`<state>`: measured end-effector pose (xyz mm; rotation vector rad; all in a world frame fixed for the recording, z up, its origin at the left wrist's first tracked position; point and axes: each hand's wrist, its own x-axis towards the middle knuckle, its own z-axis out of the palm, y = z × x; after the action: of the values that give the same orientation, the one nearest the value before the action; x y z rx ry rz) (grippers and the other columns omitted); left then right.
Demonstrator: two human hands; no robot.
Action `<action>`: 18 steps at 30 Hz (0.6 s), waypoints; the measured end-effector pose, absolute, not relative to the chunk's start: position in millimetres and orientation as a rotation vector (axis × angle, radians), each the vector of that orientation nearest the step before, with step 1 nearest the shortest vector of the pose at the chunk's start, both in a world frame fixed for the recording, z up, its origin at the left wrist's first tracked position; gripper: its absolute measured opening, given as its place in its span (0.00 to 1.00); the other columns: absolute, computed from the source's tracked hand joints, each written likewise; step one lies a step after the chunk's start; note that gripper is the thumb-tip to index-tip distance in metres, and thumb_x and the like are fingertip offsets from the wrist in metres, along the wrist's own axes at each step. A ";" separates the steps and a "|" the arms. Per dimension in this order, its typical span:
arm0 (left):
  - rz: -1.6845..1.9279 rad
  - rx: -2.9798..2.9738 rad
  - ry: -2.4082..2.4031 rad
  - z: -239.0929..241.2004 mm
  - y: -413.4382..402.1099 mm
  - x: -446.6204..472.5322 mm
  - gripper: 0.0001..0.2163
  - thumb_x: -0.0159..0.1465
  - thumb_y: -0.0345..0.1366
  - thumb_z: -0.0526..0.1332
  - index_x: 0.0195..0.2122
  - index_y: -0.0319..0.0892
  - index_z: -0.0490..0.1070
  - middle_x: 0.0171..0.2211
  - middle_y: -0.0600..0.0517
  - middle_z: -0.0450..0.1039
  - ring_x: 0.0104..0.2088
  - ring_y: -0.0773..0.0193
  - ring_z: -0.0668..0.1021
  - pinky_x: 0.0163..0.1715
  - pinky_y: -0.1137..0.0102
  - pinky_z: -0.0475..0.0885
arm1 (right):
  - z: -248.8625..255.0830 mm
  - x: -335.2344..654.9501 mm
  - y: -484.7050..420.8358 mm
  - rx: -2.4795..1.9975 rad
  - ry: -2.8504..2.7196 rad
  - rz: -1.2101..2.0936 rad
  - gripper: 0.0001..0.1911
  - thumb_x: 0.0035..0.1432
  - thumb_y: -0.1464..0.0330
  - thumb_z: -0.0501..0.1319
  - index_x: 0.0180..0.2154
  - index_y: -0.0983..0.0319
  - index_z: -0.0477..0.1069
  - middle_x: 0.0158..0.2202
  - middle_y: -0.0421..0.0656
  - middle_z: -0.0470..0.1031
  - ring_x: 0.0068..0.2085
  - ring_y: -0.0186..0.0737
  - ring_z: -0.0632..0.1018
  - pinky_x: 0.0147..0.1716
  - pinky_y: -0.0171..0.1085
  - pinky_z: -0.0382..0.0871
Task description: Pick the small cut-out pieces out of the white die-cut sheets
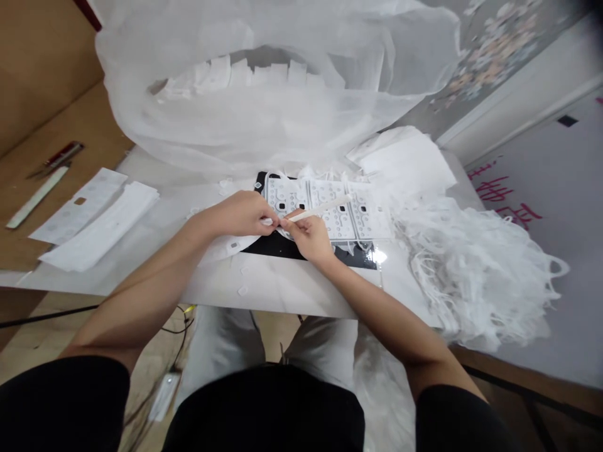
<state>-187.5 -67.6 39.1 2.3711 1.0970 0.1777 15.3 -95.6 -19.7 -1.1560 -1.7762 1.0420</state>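
Note:
My left hand (245, 213) is closed in a pinch on a small white piece (267, 221) at the edge of a white die-cut sheet (330, 210). The sheet has rows of round and square cut-outs and lies on a black mat (273, 245). My right hand (308, 237) grips a thin pale stick (325, 207), which slants up to the right across the sheet; its near end meets the small piece between my hands. Both hands nearly touch over the mat's left part.
A big translucent white bag (264, 94) holding stacked white pieces stands behind the mat. A heap of white strip scrap (475, 276) lies at the right, folded white sheets (400, 157) behind it. Paper stacks (98, 220), a knife (54, 160) and a flat bar (35, 198) lie left.

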 end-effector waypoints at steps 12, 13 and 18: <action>0.117 2.201 1.015 44.7 -64.5 -192.0 0.10 0.55 0.36 0.60 0.30 0.40 0.82 0.19 0.55 0.67 0.21 0.71 0.62 0.26 0.71 0.53 | -18.2 24.7 -82.7 -1.220 -1.600 0.942 0.19 0.61 0.55 0.62 0.25 0.62 0.73 0.31 0.44 0.78 0.32 0.38 0.77 0.33 0.36 0.71; 0.097 2.165 1.002 44.1 -62.6 -194.9 0.11 0.54 0.37 0.60 0.30 0.40 0.82 0.19 0.55 0.68 0.21 0.70 0.62 0.25 0.71 0.53 | -17.2 27.6 -79.8 -1.231 -1.572 0.946 0.18 0.61 0.55 0.62 0.27 0.62 0.74 0.30 0.44 0.78 0.32 0.38 0.77 0.33 0.37 0.72; -0.009 2.035 0.962 39.6 -54.9 -210.3 0.09 0.51 0.38 0.63 0.27 0.40 0.81 0.21 0.52 0.70 0.22 0.68 0.65 0.24 0.71 0.54 | -11.0 75.8 -44.2 -1.219 -1.347 0.727 0.16 0.60 0.55 0.63 0.35 0.62 0.74 0.28 0.41 0.76 0.31 0.36 0.78 0.34 0.36 0.74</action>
<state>-210.3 -54.9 39.6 2.0347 0.9624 -0.0090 75.8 -44.2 -11.0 -1.2192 -1.3474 0.7268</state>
